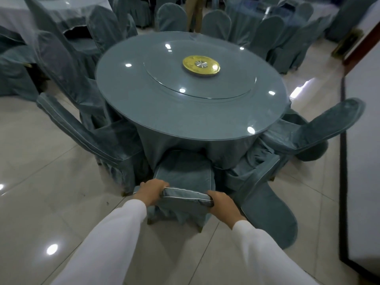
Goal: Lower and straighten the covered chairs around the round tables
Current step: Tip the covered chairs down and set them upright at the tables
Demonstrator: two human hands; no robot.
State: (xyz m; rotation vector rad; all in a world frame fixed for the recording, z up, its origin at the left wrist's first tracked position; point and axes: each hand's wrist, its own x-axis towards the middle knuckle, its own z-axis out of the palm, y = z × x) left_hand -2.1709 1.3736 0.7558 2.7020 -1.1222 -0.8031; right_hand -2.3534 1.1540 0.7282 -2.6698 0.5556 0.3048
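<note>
Round glass-topped counter (191,112), tiled floor (41,182); left hand (151,191) and right hand (223,203) grip covered chair (185,175) backrest.

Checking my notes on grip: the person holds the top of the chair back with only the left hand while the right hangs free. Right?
Not quite. The head view shows both the left hand and the right hand gripping the chair back.
</note>
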